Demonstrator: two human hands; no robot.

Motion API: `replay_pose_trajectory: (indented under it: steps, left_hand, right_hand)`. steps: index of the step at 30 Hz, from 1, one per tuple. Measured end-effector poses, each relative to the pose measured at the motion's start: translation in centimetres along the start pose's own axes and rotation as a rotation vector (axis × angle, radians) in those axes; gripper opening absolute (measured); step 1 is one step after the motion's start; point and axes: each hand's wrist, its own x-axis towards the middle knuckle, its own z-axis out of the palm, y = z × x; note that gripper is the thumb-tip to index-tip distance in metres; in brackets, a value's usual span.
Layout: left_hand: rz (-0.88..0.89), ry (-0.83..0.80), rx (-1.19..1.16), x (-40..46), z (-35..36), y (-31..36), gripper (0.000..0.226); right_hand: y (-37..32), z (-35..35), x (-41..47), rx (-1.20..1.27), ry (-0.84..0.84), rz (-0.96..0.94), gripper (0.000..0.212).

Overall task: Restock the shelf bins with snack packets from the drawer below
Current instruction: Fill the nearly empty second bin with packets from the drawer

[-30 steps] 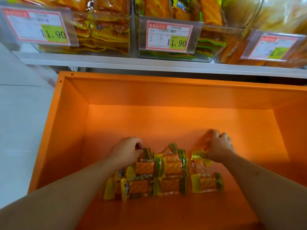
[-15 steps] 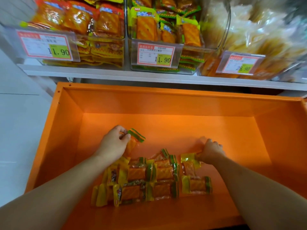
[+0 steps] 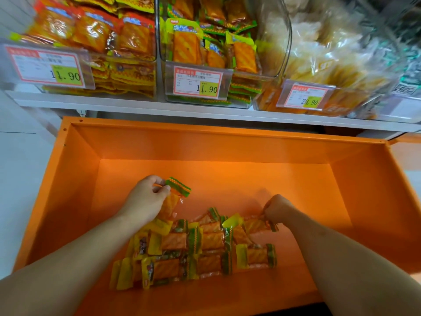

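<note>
An open orange drawer (image 3: 227,144) holds a cluster of several orange snack packets (image 3: 193,247) with green and yellow ends on its floor. My left hand (image 3: 145,199) is shut on one packet (image 3: 175,195), lifted upright above the left side of the cluster. My right hand (image 3: 276,208) pinches another packet (image 3: 257,225) by its end, at the right side of the cluster. Above the drawer, a clear middle bin (image 3: 205,65) on the shelf holds matching green-and-yellow packets.
A clear left bin (image 3: 102,53) holds red-topped orange packets, and a clear right bin (image 3: 330,65) holds pale bagged snacks. Price tags hang on the bin fronts. The grey shelf edge (image 3: 205,112) runs above the drawer's back wall. White floor lies to the left.
My left hand has lifted one packet up off the cluster. My right hand has closed on a packet at the right side. The view has tilted up toward the bins.
</note>
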Motion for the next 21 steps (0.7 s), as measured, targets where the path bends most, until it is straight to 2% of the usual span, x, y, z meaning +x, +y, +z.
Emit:
replay_pose_trajectory:
  steps: [3,8,13,16,18,21]
  left_hand:
    - [0.009,0.002,-0.005,-0.7,-0.7,1.4,0.018]
    - [0.087,0.040,-0.020,-3.0,-3.0,5.6,0.015]
    - [0.161,0.107,-0.045,-6.4,-7.2,10.6,0.007]
    - [0.154,0.137,-0.025,-8.7,-10.4,12.9,0.013]
    - [0.135,0.106,-0.088,-10.5,-12.2,13.8,0.019]
    - [0.142,0.005,-0.224,-13.3,-14.0,14.4,0.008]
  right_hand:
    - [-0.7,-2.2,-2.2,0.020,-0.010,-0.069,0.005]
    - [-4.4,-8.3,-7.3,0.130,0.052,-0.279,0.011]
    - [-9.3,-14.1,-17.5,0.330,0.106,-0.591,0.012]
    - [-10.1,-15.6,-23.7,0.454,0.148,-0.758,0.011]
    - [-10.1,-16.0,-27.1,0.565,0.151,-0.836,0.010]
    - [-9.8,-15.7,-30.6,0.685,0.132,-0.895,0.008]
